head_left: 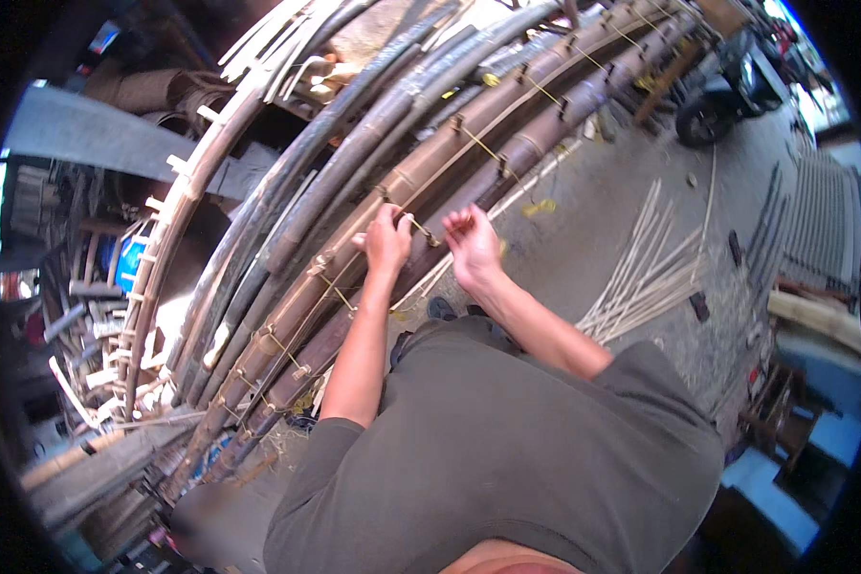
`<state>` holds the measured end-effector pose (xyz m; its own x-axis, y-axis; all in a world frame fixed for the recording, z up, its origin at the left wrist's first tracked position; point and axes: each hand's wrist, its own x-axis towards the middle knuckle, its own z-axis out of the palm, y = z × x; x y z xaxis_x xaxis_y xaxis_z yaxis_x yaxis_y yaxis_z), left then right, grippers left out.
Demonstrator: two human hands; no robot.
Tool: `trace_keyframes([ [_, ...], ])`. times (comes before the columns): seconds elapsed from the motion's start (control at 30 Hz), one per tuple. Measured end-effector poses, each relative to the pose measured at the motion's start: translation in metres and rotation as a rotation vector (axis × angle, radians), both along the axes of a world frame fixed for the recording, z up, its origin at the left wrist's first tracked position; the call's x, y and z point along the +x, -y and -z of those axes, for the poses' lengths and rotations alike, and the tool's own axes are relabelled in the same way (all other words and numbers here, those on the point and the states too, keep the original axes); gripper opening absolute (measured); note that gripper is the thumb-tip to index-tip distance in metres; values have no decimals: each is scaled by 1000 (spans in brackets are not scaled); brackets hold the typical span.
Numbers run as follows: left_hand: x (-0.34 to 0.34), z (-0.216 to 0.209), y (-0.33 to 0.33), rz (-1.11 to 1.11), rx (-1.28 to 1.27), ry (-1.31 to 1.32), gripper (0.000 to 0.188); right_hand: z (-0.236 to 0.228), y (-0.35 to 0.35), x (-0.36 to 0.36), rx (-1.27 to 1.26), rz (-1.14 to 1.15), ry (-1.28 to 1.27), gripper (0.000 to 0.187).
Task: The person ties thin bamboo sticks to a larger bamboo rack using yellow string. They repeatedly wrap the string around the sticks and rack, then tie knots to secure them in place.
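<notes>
Two long brown bamboo poles, a farther one (pixel 419 170) and a nearer one (pixel 538 142), run side by side from lower left to upper right. Dark pegs (pixel 562 107) stand along them, with thin yellow cord (pixel 480 144) strung back and forth across the gap. My left hand (pixel 388 244) is over the farther pole, its fingers closed on a stretch of cord by a peg. Beside the nearer pole is my right hand (pixel 474 251), palm turned up and fingers curled in; whatever they grip is too small to make out.
More dark bamboo poles (pixel 342 161) lie beyond, along with a curved frame (pixel 189 187) bearing short wooden rungs. On the floor at right spreads a bundle of pale bamboo strips (pixel 631 277). A motorbike (pixel 737 91) is parked at the upper right. Wooden stools (pixel 783 411) stand lower right.
</notes>
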<state>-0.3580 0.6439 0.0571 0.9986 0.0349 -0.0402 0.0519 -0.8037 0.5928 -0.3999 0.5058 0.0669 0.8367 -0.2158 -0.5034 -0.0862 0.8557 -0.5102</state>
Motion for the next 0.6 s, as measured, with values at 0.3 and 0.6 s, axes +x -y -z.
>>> trace_keyframes([
  [0.3,15,36,-15,190,-148,202,26,-132,-79,103,-1247,-1078,1203,45],
  [0.6,3,24,-14,-73,-132,49,28,-92,-2,119,-466,-1137,623,35],
])
